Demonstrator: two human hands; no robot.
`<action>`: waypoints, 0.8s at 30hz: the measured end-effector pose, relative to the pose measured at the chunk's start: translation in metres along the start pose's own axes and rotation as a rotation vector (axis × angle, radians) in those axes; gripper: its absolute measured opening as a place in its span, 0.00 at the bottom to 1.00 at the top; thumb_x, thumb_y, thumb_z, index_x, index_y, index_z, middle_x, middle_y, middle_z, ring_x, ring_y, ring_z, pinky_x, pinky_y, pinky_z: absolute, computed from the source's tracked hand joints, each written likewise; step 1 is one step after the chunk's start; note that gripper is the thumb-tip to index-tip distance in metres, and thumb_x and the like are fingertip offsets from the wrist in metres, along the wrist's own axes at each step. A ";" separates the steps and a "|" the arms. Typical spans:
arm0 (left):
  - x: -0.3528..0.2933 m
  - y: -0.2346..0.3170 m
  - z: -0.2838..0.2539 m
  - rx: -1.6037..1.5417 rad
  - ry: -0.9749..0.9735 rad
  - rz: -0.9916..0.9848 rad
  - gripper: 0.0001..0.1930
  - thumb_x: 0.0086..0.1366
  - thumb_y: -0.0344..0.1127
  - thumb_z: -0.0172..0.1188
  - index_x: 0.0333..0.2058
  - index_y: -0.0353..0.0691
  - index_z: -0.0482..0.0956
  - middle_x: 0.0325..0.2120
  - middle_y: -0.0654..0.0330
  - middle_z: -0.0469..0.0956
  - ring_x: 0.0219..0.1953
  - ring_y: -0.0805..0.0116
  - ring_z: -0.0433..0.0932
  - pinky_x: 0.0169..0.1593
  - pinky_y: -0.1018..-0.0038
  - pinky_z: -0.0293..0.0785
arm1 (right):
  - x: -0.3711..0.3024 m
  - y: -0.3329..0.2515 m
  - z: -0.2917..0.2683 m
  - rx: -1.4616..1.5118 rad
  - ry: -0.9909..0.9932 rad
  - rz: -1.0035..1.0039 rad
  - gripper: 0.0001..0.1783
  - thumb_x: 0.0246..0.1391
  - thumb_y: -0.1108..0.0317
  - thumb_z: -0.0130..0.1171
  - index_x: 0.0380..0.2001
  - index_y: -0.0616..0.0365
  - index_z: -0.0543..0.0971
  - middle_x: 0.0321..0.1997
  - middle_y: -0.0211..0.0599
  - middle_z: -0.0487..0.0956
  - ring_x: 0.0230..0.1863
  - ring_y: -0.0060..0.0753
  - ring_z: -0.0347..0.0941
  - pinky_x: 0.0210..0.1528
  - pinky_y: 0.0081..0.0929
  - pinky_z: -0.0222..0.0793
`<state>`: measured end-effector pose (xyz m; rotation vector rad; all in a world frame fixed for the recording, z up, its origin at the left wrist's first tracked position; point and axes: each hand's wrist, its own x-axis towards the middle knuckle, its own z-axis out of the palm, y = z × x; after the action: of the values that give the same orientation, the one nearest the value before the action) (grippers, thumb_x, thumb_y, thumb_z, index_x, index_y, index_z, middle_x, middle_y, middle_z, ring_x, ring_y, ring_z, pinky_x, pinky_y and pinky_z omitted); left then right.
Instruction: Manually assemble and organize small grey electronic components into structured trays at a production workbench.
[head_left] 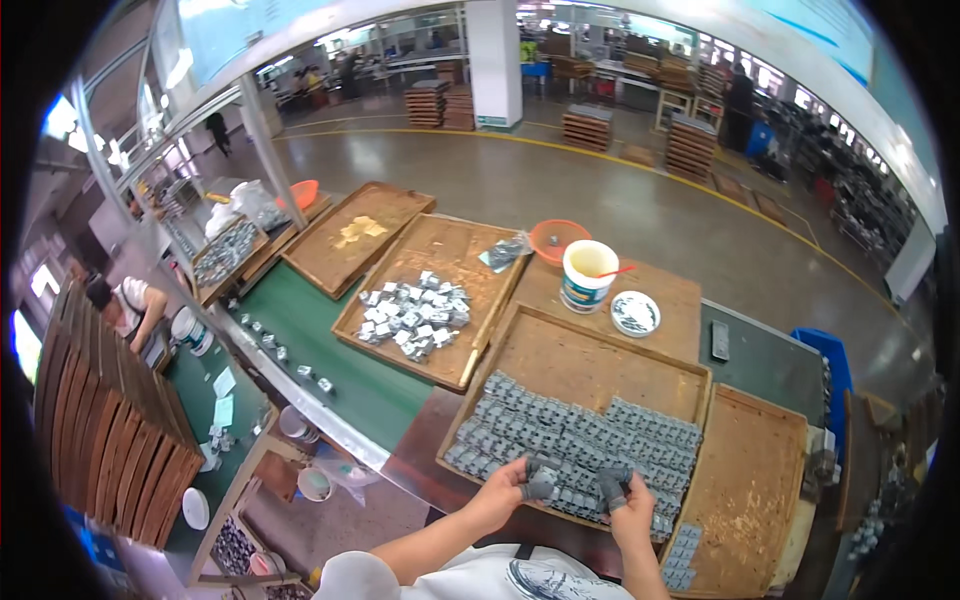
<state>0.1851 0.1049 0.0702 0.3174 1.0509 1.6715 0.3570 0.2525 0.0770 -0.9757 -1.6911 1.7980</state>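
My left hand (510, 493) and my right hand (630, 512) are over the near edge of a wooden tray (600, 353). Dark grey coverings sit on the fingertips of both. Rows of small grey metal parts (570, 436) fill the tray's near half, just beyond my fingers. The left thumb and fingers are pinched together; whatever is between them blends with the grey parts behind. On the right, the fingers are bent in against the thumb, and I cannot make out what they hold.
Left of the tray, another wooden tray (410, 255) bears a heap of silvery white blocks (415, 312). Behind stand a white bucket (587, 283), an orange bowl (557, 236) and a small white tub (635, 318). A green conveyor belt (335, 345) runs at left, near a co-worker (135, 305).
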 end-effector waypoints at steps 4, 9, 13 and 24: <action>-0.006 -0.004 -0.011 0.053 0.010 0.064 0.19 0.62 0.26 0.63 0.51 0.38 0.75 0.45 0.65 0.78 0.46 0.75 0.76 0.51 0.76 0.72 | 0.009 -0.010 0.019 0.130 -0.046 -0.008 0.07 0.62 0.70 0.57 0.38 0.63 0.76 0.24 0.27 0.75 0.18 0.17 0.69 0.18 0.17 0.63; -0.019 0.015 -0.015 0.267 0.140 0.170 0.20 0.61 0.26 0.65 0.53 0.40 0.77 0.44 0.67 0.76 0.47 0.77 0.73 0.53 0.77 0.69 | 0.010 -0.015 0.033 -0.020 -0.122 0.006 0.06 0.62 0.70 0.56 0.37 0.63 0.76 0.24 0.28 0.73 0.18 0.18 0.70 0.18 0.18 0.64; -0.020 0.016 -0.029 0.455 0.231 0.277 0.19 0.59 0.28 0.67 0.50 0.41 0.80 0.41 0.66 0.74 0.46 0.76 0.71 0.50 0.78 0.68 | 0.013 -0.016 0.044 -0.058 -0.126 0.007 0.05 0.61 0.71 0.57 0.36 0.62 0.77 0.24 0.27 0.73 0.18 0.17 0.69 0.18 0.17 0.63; -0.010 0.018 -0.013 0.251 0.096 0.308 0.18 0.60 0.23 0.63 0.50 0.35 0.75 0.41 0.63 0.75 0.45 0.75 0.72 0.51 0.76 0.69 | 0.020 -0.015 0.055 -0.016 -0.107 -0.113 0.07 0.64 0.68 0.53 0.39 0.61 0.74 0.27 0.28 0.73 0.16 0.16 0.63 0.16 0.15 0.58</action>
<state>0.1685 0.0890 0.0796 0.5922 1.3410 1.8416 0.3004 0.2337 0.0876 -0.7860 -1.7898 1.7935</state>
